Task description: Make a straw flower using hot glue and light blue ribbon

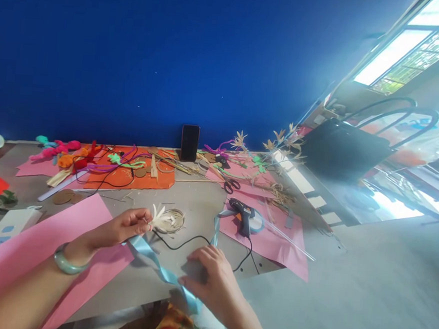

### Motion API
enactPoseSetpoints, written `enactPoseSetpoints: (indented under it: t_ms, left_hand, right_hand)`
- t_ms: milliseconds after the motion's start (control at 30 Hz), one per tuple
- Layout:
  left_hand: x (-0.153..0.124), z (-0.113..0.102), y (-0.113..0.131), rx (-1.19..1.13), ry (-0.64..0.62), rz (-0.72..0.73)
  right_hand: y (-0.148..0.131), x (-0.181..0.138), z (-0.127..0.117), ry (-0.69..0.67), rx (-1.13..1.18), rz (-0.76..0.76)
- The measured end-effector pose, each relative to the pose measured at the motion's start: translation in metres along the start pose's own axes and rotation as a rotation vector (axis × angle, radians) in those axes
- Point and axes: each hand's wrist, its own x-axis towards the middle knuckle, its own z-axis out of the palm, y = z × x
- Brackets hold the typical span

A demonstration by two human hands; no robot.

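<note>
My left hand [127,226] pinches a small pale straw flower [160,217] by its base, just above the grey table [197,203]. A light blue ribbon [153,257] runs from under that hand across to my right hand [211,279], whose fingers close on the ribbon near the table's front edge. A green bangle [65,264] is on my left wrist. A small round dish [172,220] lies right behind the flower.
A black glue gun [243,215] with its cord rests on pink paper [270,238] to the right. More pink paper [29,251] lies at left. Scissors [232,185], an orange sheet [128,175], coloured cords, dried stems and an upright phone [190,142] sit by the blue wall.
</note>
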Motion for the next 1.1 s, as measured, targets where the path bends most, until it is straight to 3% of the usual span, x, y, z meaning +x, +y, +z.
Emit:
enactPoseSetpoints:
  t_ms: [100,200,300,533,767,1000,1100]
  left_hand:
    - [-0.002,0.006,-0.002,0.031,-0.049,0.013]
    - [0.000,0.011,-0.003,0.026,-0.046,0.043]
    - [0.005,0.012,-0.002,-0.005,0.007,0.097]
    - [0.014,0.011,0.000,-0.023,0.204,0.204]
    - [0.011,0.023,0.002,0.060,0.186,0.307]
    - [0.015,0.017,-0.004,0.045,0.278,0.323]
    - [0.017,0.016,-0.005,0.041,0.299,0.346]
  right_hand:
    - [-0.020,0.022,0.027,0.160,0.235,-0.019]
    - [-0.038,0.044,0.057,0.089,0.532,-0.006]
    - [-0.046,0.056,0.073,0.056,0.612,0.016]
    - [-0.036,0.052,0.063,0.014,0.545,0.119]
    - [-0.052,0.064,0.068,-0.008,0.757,0.139]
    - [-0.034,0.067,0.056,-0.003,0.543,0.127]
    - [-0.033,0.066,0.054,0.008,0.566,0.122]
